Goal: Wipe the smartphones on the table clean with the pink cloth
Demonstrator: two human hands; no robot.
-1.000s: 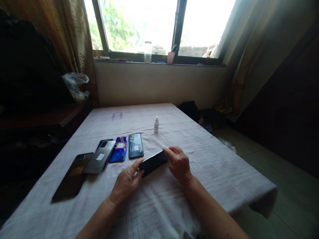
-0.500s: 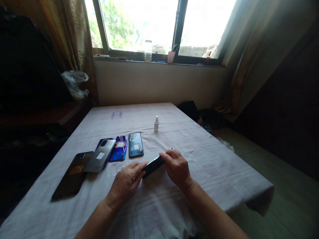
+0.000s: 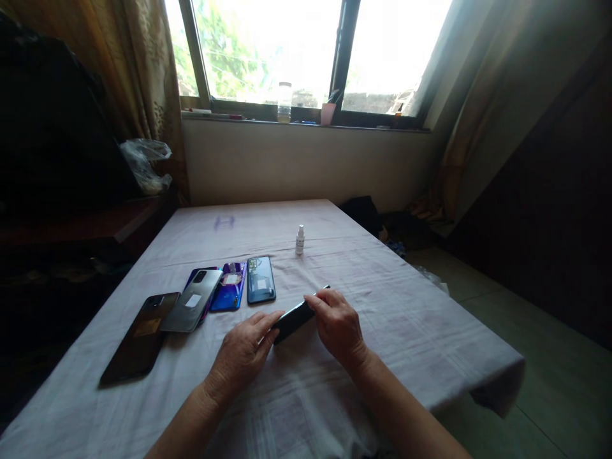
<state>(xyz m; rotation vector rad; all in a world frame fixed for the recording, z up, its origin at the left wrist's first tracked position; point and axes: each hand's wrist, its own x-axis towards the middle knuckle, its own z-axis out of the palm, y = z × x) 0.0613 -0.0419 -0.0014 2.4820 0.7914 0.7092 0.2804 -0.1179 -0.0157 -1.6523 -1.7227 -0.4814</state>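
A dark smartphone [image 3: 295,321] is held tilted over the near middle of the table. My left hand [image 3: 245,343] grips its left end between thumb and fingers. On its right upper edge, my right hand [image 3: 338,325] is closed, the fingertips pinching the rim. Left of my hands lie other phones: a dark blue one [image 3: 261,280], a purple-blue one [image 3: 229,290], a silver one [image 3: 201,290] overlapping another purple phone, and a large dark brown one [image 3: 136,347]. Pale labels show on several of their backs.
A small white spray bottle [image 3: 299,240] stands upright beyond my hands. The table wears a pale checked cloth [image 3: 411,331] that hangs over its right edge. On the windowsill are a clear jar [image 3: 284,103] and a pink cup [image 3: 327,114]. A plastic bag [image 3: 146,166] rests at the left.
My right hand has shifted very slightly left along the phone's edge. The view has tipped up a touch. My left hand's grip is the same.
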